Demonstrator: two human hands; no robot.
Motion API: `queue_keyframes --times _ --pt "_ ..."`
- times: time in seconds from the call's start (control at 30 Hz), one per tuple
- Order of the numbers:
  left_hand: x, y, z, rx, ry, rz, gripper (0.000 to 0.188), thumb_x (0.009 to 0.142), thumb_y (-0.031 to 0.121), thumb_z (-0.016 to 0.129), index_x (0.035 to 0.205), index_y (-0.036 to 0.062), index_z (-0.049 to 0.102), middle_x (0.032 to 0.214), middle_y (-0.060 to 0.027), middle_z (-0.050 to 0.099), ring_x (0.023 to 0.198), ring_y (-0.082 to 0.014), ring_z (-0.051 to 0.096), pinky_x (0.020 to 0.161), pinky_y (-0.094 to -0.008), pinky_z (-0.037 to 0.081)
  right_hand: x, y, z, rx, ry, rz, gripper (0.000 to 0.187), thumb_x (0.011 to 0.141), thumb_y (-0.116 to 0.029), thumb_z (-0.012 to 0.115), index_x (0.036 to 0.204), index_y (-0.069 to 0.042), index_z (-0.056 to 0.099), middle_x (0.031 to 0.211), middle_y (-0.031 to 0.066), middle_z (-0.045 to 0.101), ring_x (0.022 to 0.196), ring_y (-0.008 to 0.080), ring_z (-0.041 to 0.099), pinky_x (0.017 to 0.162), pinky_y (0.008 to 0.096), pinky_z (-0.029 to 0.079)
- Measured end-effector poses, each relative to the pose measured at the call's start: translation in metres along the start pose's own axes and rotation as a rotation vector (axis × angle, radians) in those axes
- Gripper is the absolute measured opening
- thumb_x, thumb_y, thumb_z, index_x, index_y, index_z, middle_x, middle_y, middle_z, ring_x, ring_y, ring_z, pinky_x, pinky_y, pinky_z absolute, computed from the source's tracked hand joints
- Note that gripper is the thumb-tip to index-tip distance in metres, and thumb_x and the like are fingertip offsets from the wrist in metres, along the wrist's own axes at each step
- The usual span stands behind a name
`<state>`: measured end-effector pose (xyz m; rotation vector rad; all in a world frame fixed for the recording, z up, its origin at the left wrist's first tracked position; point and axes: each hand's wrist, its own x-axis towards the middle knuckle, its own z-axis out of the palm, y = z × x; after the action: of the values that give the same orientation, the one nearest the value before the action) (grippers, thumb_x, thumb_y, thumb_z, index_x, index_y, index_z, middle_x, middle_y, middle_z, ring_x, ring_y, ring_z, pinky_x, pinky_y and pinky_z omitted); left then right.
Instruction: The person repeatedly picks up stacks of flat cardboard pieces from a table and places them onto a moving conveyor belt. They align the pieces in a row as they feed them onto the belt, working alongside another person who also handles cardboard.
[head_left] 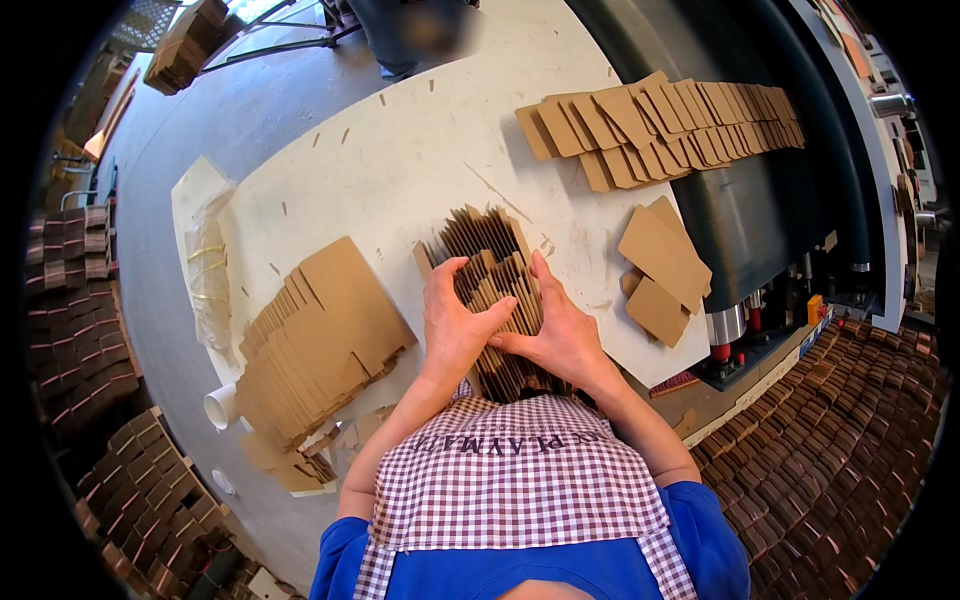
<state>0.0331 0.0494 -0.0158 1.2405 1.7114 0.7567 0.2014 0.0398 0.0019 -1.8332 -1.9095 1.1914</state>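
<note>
A bundle of brown folded cardboard pieces point(490, 272) stands on edge in front of my body, the pieces fanned with their edges upward. My left hand point(452, 318) grips its left side, with the thumb laid across the top edges. On the other side my right hand point(562, 330) presses inward, its thumb nearly meeting the left one. The bundle's near end touches or lies close to my checked apron point(520, 475); its underside is hidden.
A fanned cardboard pile point(325, 335) lies on the pale table point(400, 160) at left, near a plastic-wrapped bundle point(208, 265) and white tube point(221, 407). Overlapping cardboard pieces point(660, 130) extend onto a dark conveyor belt point(765, 220); loose cardboard point(665, 255) lies nearby. A person point(385, 40) stands beyond.
</note>
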Motion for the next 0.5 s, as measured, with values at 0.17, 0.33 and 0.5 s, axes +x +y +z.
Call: queue_keyframes --times 0.17,0.33,0.5 --pt "0.0 0.003 -0.001 0.001 -0.004 -0.002 0.076 0.068 0.031 0.082 0.128 0.0003 0.047 0.127 -0.0189 0.05 0.121 -0.034 0.047 0.102 -0.0433 0.04 0.001 -0.001 -0.001 0.021 -0.02 0.008 0.123 0.068 -0.061 0.077 0.154 -0.005 0.01 0.147 0.0214 0.041 0.128 0.036 0.051 0.094 0.0464 0.049" --pt "0.0 -0.001 -0.005 0.006 -0.058 0.028 0.072 0.076 0.025 0.078 0.135 0.0035 0.043 0.134 -0.0155 0.047 0.128 -0.0262 0.044 0.105 -0.0404 0.039 0.002 -0.001 -0.003 0.029 -0.041 0.02 0.122 0.068 -0.061 0.076 0.154 -0.004 0.011 0.147 0.0212 0.041 0.129 0.0355 0.05 0.096 0.0453 0.048" --pt "-0.011 -0.021 -0.022 -0.293 0.087 0.099 0.048 0.093 0.02 0.062 0.135 0.0043 0.045 0.143 -0.0136 0.042 0.131 -0.0261 0.042 0.105 -0.0407 0.037 0.002 0.003 -0.004 0.04 -0.055 0.023 0.115 0.073 -0.061 0.073 0.153 -0.003 0.016 0.148 0.0213 0.04 0.129 0.0348 0.049 0.101 0.0423 0.045"
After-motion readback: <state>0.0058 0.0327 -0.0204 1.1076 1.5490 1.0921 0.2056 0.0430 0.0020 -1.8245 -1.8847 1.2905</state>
